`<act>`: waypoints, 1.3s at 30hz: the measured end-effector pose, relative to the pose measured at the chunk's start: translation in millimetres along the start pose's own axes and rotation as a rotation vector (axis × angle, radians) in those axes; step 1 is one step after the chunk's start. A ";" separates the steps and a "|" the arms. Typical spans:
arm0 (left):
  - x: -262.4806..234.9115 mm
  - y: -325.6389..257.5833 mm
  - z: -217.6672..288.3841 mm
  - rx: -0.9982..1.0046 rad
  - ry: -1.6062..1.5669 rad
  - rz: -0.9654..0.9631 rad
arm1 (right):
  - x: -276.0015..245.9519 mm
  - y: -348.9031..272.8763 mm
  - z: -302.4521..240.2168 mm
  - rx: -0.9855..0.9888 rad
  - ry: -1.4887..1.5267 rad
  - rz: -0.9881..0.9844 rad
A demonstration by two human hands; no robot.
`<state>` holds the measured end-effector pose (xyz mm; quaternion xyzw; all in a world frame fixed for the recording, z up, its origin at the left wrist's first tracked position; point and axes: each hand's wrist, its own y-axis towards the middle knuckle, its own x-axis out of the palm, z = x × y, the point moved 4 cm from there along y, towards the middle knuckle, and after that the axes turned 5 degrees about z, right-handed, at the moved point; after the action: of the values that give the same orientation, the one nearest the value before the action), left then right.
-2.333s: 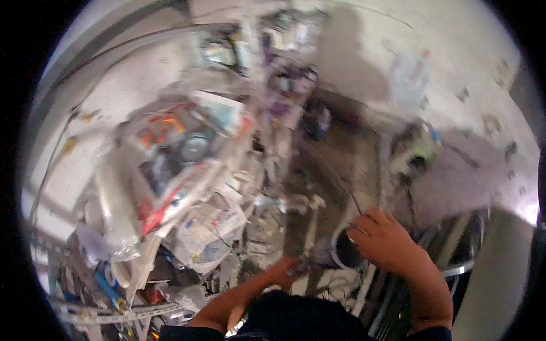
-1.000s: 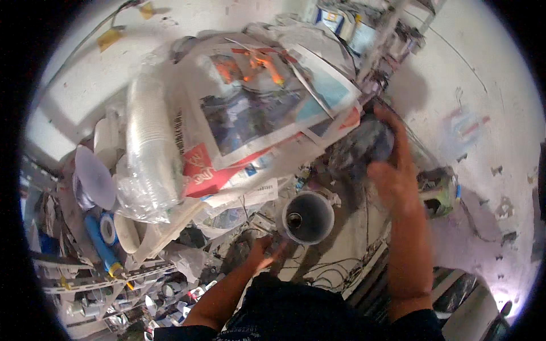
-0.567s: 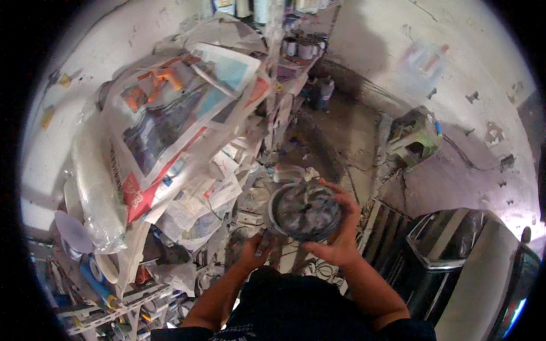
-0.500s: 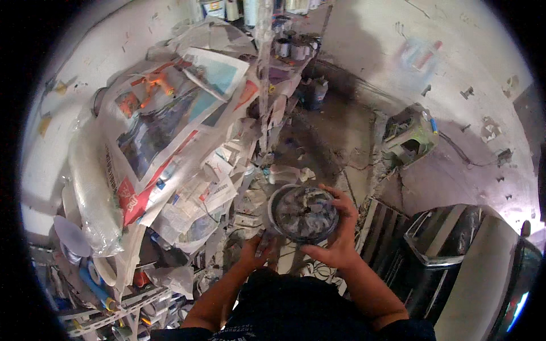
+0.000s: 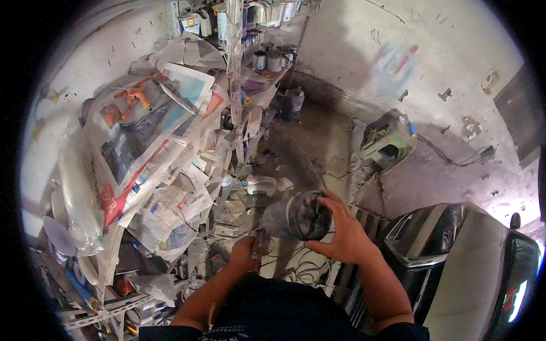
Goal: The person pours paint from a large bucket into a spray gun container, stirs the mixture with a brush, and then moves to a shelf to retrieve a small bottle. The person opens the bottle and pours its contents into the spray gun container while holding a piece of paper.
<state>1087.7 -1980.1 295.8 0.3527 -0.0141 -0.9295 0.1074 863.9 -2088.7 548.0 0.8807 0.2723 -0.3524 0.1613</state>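
A dark, stained bucket point(image 5: 277, 219) with dried paint-like crust hangs in front of me, tipped so its mouth faces right. My right hand point(image 5: 340, 234) grips it at the rim, thumb below and fingers above, over the mouth. What the bucket holds inside is too dark to make out. Left of the bucket and lower, my left hand point(image 5: 244, 254) is closed round a small greyish object point(image 5: 260, 244), whose kind I cannot tell. Below the bucket, a pale cable or hose point(image 5: 304, 274) lies coiled on the floor.
A newspaper-covered bench point(image 5: 151, 136) with an orange tool point(image 5: 136, 98) fills the left. Shelves of cans point(image 5: 273, 61) stand behind a wrapped post point(image 5: 234, 85). A greenish plastic stool point(image 5: 388, 139) sits by the right wall. A car front point(image 5: 449, 250) is close at right.
The bucket has tilted from mouth-up to mouth facing right, with my right hand still on its rim. My left hand stays closed below it. The whole view has shifted slightly.
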 end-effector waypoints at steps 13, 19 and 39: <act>-2.8 15.7 68.8 0.016 -0.089 -0.240 | -41.2 -2.5 16.9 0.022 -0.180 -0.282; 18.5 7.9 59.5 -0.038 -0.213 -0.413 | -48.7 -4.8 16.8 -0.330 -0.223 -0.343; 16.7 1.4 69.6 0.099 -0.093 -0.477 | -54.7 -34.4 34.1 -0.494 -0.419 -0.431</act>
<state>1030.0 -1988.5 337.4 0.3077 0.0192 -0.9419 -0.1334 792.3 -2097.4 559.7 0.6468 0.4890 -0.4742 0.3430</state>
